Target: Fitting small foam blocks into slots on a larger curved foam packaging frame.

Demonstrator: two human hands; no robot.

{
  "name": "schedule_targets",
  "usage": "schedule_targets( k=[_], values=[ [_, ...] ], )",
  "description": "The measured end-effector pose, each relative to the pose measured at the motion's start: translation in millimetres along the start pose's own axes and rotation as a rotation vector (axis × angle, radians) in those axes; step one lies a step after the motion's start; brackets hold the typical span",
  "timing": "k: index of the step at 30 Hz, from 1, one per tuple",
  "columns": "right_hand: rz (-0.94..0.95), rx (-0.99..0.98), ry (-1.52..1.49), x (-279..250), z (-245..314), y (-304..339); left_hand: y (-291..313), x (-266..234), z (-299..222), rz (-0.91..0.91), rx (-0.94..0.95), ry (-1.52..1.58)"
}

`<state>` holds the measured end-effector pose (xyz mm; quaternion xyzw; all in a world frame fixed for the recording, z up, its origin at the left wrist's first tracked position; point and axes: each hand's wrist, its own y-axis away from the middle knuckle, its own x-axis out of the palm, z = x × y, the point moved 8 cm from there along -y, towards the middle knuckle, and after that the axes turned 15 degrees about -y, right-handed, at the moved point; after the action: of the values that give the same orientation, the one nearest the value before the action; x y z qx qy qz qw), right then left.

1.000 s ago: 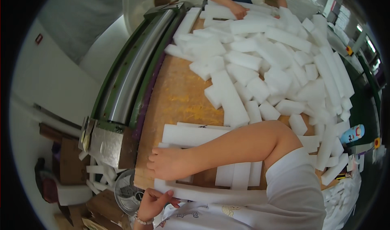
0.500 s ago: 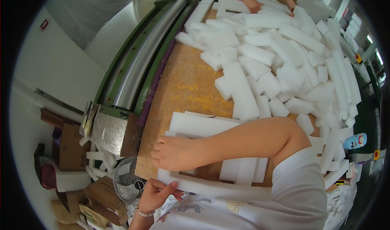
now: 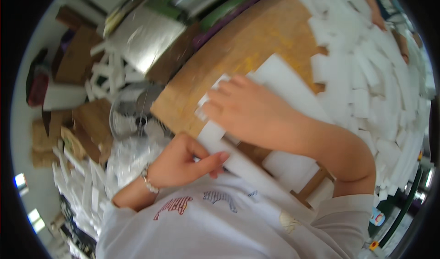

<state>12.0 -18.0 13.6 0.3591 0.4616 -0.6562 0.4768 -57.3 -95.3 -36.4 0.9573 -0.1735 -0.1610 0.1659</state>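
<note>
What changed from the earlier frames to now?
The view swung left and down, so the round grey caged fan sits higher in the picture. No grasp or release visible. Unchanged: left hand at the long white foam strip, right hand beside the broad white foam board.

The person is twisting left and bending lower, and everything is blurring. The bench (image 3: 270,43) is now slanting, the roller machine (image 3: 149,39) is sliding toward the top edge, and the co-worker's hand (image 3: 378,21) is shifting to the upper right. The blue bottle (image 3: 377,217) is dropping to the lower right. I am seeing more of the fan (image 3: 137,117), while crumpled clear plastic (image 3: 128,160) and a heap of white offcuts (image 3: 87,190) are coming into sight. The right hand (image 3: 240,112) is sitting farther from the left hand (image 3: 183,163), its fingers stretching out more.
</note>
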Motion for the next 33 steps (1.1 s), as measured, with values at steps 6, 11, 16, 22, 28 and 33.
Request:
schedule_targets(
  k=[6,11,16,22,28,33],
  values=[
    [0.122,0.068,-0.029,2.7,-2.6,-5.3,-0.6,-0.8,-0.6,-0.014,0.019,0.002],
    [0.18,0.099,-0.044,8.8,-7.0,-8.2,-6.4,-3.0,0.6,-0.011,0.121,-0.07],
    [0.207,0.137,-0.012,12.9,-0.7,-3.9,-6.1,-0.7,-3.3,-0.029,0.23,-0.135],
    [0.241,0.177,0.062,17.5,6.3,-0.4,-6.1,-4.1,-3.8,-0.076,0.36,-0.212],
    [0.345,0.238,-0.089,6.8,-2.1,-9.2,-6.6,0.4,14.0,-0.227,0.593,-0.17],
    [0.522,0.375,-0.181,-9.5,-27.2,-15.7,-3.2,4.7,20.2,-0.372,0.763,-0.216]
  ],
)
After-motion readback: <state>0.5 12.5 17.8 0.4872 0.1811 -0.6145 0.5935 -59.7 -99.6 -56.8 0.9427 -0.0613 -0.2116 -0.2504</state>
